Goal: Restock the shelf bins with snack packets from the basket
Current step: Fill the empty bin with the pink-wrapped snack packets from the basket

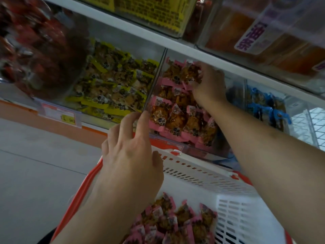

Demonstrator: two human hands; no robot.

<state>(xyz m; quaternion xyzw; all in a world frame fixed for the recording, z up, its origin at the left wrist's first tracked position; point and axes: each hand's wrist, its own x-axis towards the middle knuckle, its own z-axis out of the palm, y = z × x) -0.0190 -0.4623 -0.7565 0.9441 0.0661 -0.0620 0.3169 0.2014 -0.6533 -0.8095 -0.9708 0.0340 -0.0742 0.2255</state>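
Our right hand (209, 85) grips pink packets (188, 71) upright in the bin (207, 152). Our left hand (130, 155), fingers straight, touches its divider (154, 80) above the basket (202, 171).

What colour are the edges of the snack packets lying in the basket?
Pink, seen in the head view: the snack packets in the white basket have pink edges.

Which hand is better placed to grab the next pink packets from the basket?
Left, probably. The left hand only touches the bin divider, just above the basket. The right hand is deep in the pink-packet bin, gripping packets.
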